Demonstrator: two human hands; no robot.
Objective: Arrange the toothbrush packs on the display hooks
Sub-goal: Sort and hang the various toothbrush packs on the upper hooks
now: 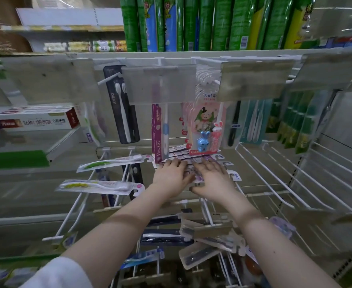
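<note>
Head view: I see fanned purple-white toothbrush packs (191, 157) lying mid-rack among white display hooks (108, 78), under a hanging bunny pack (207, 125). Left hand (169, 176) and right hand (213, 180) press flat on them, fingers stretched. Store shelving all around, green boxes (212, 23) above, toothpaste carton (35, 121) left. Packs blurry, white hang tabs visible.

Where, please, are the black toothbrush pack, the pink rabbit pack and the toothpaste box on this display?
black toothbrush pack (122, 113), head view, on the white brush handle.
pink rabbit pack (204, 143), head view, on the blue rabbit toy.
toothpaste box (37, 122), head view, on its printed front face.
</note>
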